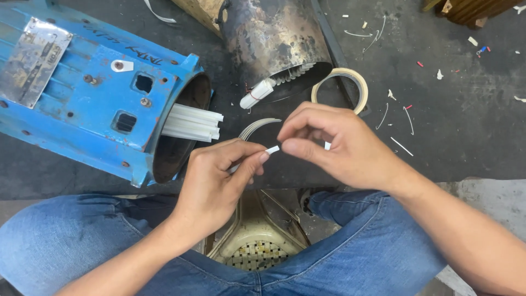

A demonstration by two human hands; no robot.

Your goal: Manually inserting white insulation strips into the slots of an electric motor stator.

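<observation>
Right now, looking down from my head, I am pinching a short white strip (272,149) between the thumb and forefinger of my left hand (219,178), while my right hand (334,143) is closing its fingertips on the strip's other end, fingers curled tight. Just beyond my knuckles a roll of tape (359,82) is lying flat. Off to my left hand's side, white sleeves (193,123) are sticking out of a blue motor housing (104,93).

Chipped blue-painted metal housing (98,93), scorched rusty metal cylinder (274,38), smooth white paper strip (272,149), denim jeans (66,241).
</observation>
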